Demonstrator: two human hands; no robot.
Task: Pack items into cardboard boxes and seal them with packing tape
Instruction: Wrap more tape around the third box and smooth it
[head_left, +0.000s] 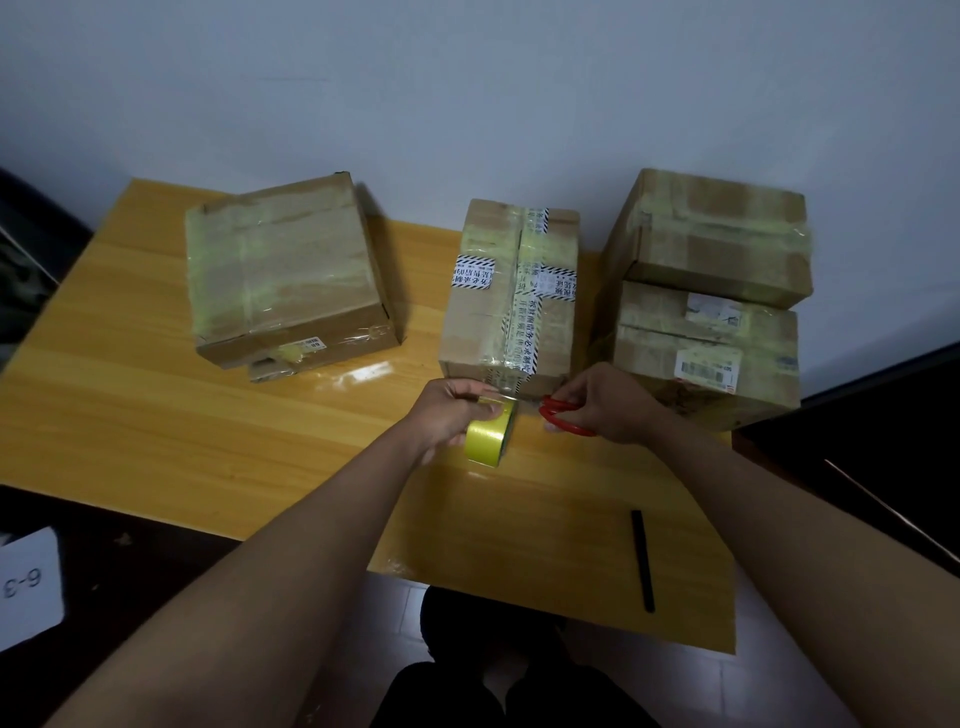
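With the left hand (451, 410) gripping the tape roll (488, 435) and the right (605, 402) holding scissors (563, 415), keep the strip taut off the box (511, 296) and snip close.

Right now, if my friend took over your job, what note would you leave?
Left hand grips the yellow tape roll, its strip stretched to the middle box.
Right hand holds red scissors beside the strip.
Done: all four boxes look closed and taped; two are stacked on the right.
Left: cut the strip, press its end down.
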